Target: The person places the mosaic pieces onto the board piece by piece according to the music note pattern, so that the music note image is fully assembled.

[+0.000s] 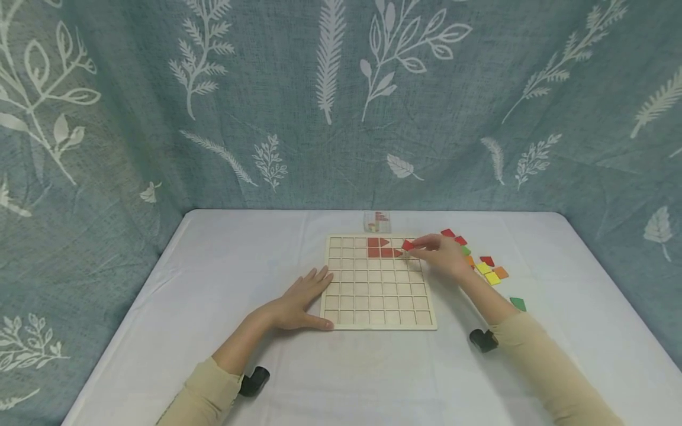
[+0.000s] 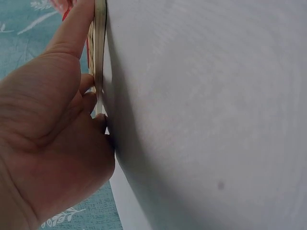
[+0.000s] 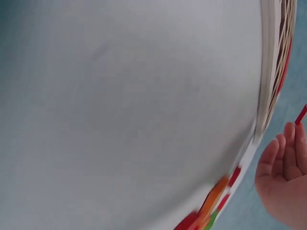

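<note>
A wooden grid board lies flat on the white table. Several red tiles sit in its cells near the far edge, two with pointed right ends. Between thumb and fingertips, my right hand pinches a red tile over the board's far right part. The right wrist view shows this red tile at the fingertips of the hand. My left hand rests along the board's left edge, fingers extended and thumb at the near left corner. In the left wrist view, the left hand is beside the board's side.
Right of the board lie loose tiles: red, yellow, orange and green, some partly behind the right hand. A small clear card or box with a red pattern stands behind the board. A patterned curtain hangs beyond the table.
</note>
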The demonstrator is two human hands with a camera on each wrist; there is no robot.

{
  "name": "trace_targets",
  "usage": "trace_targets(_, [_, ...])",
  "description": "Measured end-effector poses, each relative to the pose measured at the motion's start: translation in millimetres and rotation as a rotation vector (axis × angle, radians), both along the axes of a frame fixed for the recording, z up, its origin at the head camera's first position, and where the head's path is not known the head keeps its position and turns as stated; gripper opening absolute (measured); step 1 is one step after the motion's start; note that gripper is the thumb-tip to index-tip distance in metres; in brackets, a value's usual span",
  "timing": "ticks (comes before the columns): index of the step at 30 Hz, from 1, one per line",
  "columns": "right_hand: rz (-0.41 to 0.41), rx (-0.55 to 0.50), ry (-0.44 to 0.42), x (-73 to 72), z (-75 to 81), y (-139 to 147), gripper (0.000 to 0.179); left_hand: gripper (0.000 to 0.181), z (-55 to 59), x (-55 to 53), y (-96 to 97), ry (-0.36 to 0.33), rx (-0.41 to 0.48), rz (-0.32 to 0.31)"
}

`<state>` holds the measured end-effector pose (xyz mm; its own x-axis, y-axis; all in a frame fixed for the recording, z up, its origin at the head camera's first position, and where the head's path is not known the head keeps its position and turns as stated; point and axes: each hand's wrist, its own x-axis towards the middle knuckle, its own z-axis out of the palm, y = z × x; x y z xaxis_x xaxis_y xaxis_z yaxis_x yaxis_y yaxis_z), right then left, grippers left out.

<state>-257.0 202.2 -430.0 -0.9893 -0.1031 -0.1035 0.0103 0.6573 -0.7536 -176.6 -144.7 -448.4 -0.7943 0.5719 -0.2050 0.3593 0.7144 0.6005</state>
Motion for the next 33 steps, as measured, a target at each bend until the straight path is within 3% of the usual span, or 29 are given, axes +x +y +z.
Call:
trace_targets(4, [0.043,-0.014,-0.003,3.6,-1.5,-16.8,0.04,0.106,-0.4,0.1,0.4,0.0,-0.004,0.005])
trace_targets(17, [0.282,0.105,0.164,6.8,-8.5,-52.2,0.029,0.105,-1.5,2.5,-0.6,0.002,0.001,0.014])
trace_targets(33, [0.302,0.055,0.173,11.4,-12.2,-61.0,0.025,0.105,-0.5,3.9,1.4,-0.004,-0.005,0.029])
